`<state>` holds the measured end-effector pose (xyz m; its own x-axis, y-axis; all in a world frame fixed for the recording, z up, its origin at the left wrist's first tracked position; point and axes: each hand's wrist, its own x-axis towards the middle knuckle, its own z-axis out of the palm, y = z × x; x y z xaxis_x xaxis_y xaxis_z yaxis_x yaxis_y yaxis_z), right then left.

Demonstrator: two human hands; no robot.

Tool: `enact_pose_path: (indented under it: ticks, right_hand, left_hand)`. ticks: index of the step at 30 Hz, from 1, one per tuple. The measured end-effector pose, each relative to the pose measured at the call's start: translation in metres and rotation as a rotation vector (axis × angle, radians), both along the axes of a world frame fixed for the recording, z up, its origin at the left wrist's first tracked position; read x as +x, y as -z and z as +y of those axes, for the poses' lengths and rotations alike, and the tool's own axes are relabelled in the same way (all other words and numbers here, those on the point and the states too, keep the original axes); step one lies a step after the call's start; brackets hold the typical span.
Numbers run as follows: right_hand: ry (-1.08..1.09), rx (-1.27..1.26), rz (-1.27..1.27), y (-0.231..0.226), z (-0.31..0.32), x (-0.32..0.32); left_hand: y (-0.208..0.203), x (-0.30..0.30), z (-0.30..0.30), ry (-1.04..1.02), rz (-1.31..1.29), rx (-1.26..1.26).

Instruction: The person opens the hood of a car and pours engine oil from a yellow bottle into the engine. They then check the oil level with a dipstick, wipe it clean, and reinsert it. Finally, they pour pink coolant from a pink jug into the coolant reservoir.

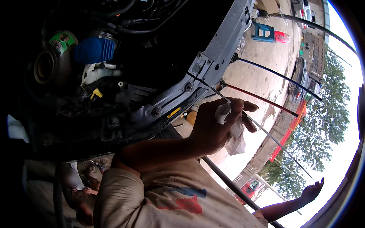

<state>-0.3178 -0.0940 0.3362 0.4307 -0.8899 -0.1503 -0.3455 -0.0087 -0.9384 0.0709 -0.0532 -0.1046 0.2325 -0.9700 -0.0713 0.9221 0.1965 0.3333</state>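
My left hand [213,127] pinches the thin rod [267,133] with a crumpled white wipe [236,140]; its long axis slants from the grey frame [220,41] rightward to my right hand [312,191] (closed on it or not, I cannot tell).

The person's left hand [211,127] pinches a thin rod [279,143] together with a crumpled white wipe [236,140], one end of the rod crossing a car's grey metal frame [216,41]; the right hand [312,191], dark against the bright sky [340,167], grips near the other end. In the shadowed engine bay [163,53] are a blue cap [93,50], a green sticker [62,41] and a small yellow piece [97,93]. Beyond the frame are a blue stool [263,32] and a leafy tree [311,129], with another person's hand [89,190] at lower left
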Motion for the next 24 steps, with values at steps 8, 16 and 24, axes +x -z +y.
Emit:
enact_pose_path:
  ticks: [8, 16, 24]
  right_hand:
    - [0.286, -0.599, 0.695, -0.046, 0.005, -0.088]
    - [-0.068, -1.111, 1.256, -0.003, -0.015, -0.047]
    - [0.335, -0.685, 1.058, 0.098, -0.009, -0.041]
  left_hand:
    - [0.001, 0.015, 0.002, 0.129, 0.052, 0.028]
    - [0.003, 0.015, 0.000, 0.191, 0.030, 0.127]
    - [0.019, 0.029, -0.018, 0.005, 0.205, 0.270]
